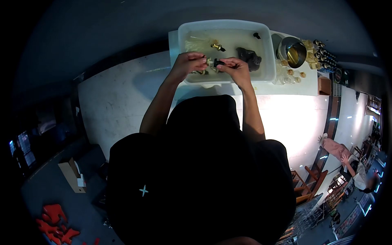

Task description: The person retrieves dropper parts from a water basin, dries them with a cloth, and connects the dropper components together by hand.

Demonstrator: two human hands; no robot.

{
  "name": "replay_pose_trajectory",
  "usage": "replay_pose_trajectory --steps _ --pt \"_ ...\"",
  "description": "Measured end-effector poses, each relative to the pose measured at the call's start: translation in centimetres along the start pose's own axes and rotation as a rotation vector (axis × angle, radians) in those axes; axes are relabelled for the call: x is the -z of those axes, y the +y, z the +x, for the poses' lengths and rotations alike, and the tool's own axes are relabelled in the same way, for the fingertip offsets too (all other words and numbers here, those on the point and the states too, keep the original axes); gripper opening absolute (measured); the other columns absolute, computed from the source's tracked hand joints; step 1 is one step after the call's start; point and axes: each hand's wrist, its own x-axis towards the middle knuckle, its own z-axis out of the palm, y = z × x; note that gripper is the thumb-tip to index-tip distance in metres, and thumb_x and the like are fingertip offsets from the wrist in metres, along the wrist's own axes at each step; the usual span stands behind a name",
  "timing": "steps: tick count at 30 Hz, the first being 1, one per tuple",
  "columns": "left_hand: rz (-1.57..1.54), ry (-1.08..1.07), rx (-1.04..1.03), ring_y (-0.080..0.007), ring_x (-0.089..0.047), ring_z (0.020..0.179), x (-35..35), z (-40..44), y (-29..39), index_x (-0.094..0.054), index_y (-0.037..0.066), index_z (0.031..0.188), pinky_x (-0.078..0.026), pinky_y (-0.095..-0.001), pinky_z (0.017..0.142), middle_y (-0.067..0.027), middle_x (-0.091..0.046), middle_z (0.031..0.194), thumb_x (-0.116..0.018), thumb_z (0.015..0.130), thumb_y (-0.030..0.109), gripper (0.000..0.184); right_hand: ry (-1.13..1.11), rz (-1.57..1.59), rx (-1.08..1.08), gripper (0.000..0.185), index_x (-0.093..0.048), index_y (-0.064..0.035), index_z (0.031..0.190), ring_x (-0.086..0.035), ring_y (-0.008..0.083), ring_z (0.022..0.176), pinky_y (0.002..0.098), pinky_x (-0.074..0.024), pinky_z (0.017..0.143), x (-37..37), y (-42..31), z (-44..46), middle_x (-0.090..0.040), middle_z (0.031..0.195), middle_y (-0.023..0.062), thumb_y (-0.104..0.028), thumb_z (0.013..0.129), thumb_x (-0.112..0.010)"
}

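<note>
Over the near side of a white plastic tub, both my hands are closed and face each other. My left hand pinches a small pale-yellow fitting. In the fingertips of my right hand is a small black part; it sits right beside the fitting, and I cannot tell if the two are joined. Below my fingers more brass-coloured pieces show, partly hidden. Inside the tub lie a brass fitting with a black end, a crumpled black bag-like thing, and a small black piece.
Right of the tub stands a metal bowl, with several small gold-and-clear pieces near it. Rows of black-and-brass parts lie beyond. A cardboard box and red pieces are lower left. Another person is far right.
</note>
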Motion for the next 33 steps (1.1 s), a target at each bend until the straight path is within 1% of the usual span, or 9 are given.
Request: replay_pose_trajectory --steps 4,10,13,17,19,22,25,28,33 --pt "-0.022 -0.003 0.025 -0.0203 -0.072 0.089 0.0 -0.1 -0.5 -0.066 -0.005 0.11 -0.06 -0.0296 0.078 -0.0133 -0.071 0.101 -0.073 0.09 0.011 0.027 -0.023 0.002 -0.029 0.025 -0.071 0.0036 0.108 -0.069 0.0114 0.08 0.0246 -0.0549 0.074 -0.5 0.7 0.2 -0.074 0.09 0.0086 0.003 0.083 -0.077" --pt "0.081 -0.038 -0.14 -0.0197 -0.072 0.088 -0.3 -0.2 -1.3 -0.065 -0.005 0.11 -0.059 -0.0294 0.078 -0.0134 -0.071 0.1 -0.072 0.091 0.012 0.026 0.003 0.022 -0.079 0.025 -0.07 0.0044 0.11 -0.069 0.012 0.081 0.0249 -0.0556 0.075 -1.7 0.7 0.1 -0.073 0.089 0.0086 0.003 0.085 -0.075" --pt "0.029 -0.015 -0.125 -0.0192 -0.072 0.088 -0.3 -0.2 -1.6 -0.065 -0.005 0.111 -0.059 -0.0293 0.078 -0.0128 -0.07 0.099 -0.072 0.092 0.012 0.026 0.033 0.055 -0.029 0.025 -0.069 0.005 0.109 -0.069 0.0122 0.081 0.0251 -0.0557 0.075 -1.9 0.8 0.0 -0.073 0.089 0.0086 0.003 0.085 -0.075" --pt "-0.058 0.002 -0.083 -0.0189 -0.071 0.089 -0.5 0.0 -1.6 -0.061 -0.003 0.117 -0.059 -0.0306 0.081 -0.0101 -0.068 0.1 -0.064 0.097 0.013 0.026 0.052 0.149 -0.014 0.023 -0.07 0.0055 0.107 -0.069 0.0123 0.081 0.025 -0.0557 0.075 -2.3 -0.5 -0.5 -0.073 0.089 0.0082 0.001 0.086 -0.075" --pt "-0.106 -0.023 -0.045 -0.0188 -0.07 0.087 -0.5 -0.1 -1.3 -0.06 -0.002 0.117 -0.059 -0.0308 0.08 -0.0091 -0.067 0.099 -0.061 0.1 0.015 0.025 0.045 0.05 0.028 0.023 -0.07 0.0049 0.108 -0.069 0.0117 0.082 0.0254 -0.0556 0.075 -2.1 -0.2 -0.6 -0.073 0.089 0.0076 -0.001 0.086 -0.076" --pt "-0.108 -0.056 -0.037 -0.014 -0.062 0.069 -0.6 0.0 -1.3 -0.061 0.0 0.107 -0.05 -0.026 0.059 -0.0061 -0.064 0.084 -0.057 0.102 0.022 0.022 0.05 -0.268 0.169 0.025 -0.071 0.0026 0.109 -0.069 0.0115 0.081 0.0267 -0.0553 0.074 -2.3 -1.4 -1.1 -0.074 0.088 0.0071 -0.006 0.086 -0.077" --pt "-0.221 -0.124 0.084 -0.0082 -0.048 0.057 -0.6 0.0 -1.1 -0.057 0.005 0.099 -0.035 -0.0233 0.049 -0.001 -0.053 0.073 -0.056 0.103 0.023 0.019 0.051 -0.501 0.275 0.026 -0.072 -0.0018 0.107 -0.07 0.0156 0.077 0.0292 -0.0548 0.071 -3.3 -3.7 -1.9 -0.073 0.086 0.0092 -0.016 0.086 -0.078" --pt "-0.262 -0.107 0.142 -0.0053 -0.038 0.052 -1.0 -0.1 -0.2 -0.054 0.008 0.096 -0.026 -0.0222 0.046 0.0024 -0.044 0.067 -0.055 0.103 0.023 0.017 0.048 -0.678 0.341 0.027 -0.072 -0.0043 0.104 -0.07 0.0212 0.073 0.0312 -0.0544 0.067 -3.5 -4.9 -2.2 -0.072 0.083 0.0101 -0.024 0.086 -0.077" --pt "-0.141 -0.045 0.096 -0.0037 -0.034 0.052 -0.9 0.4 -0.3 -0.055 0.009 0.098 -0.025 -0.0209 0.046 0.0042 -0.042 0.068 -0.053 0.104 0.027 0.019 0.037 -0.911 0.483 0.027 -0.068 -0.0065 0.102 -0.069 0.0269 0.07 0.035 -0.054 0.064 -3.7 -5.2 -2.3 -0.071 0.082 0.0085 -0.03 0.09 -0.072"
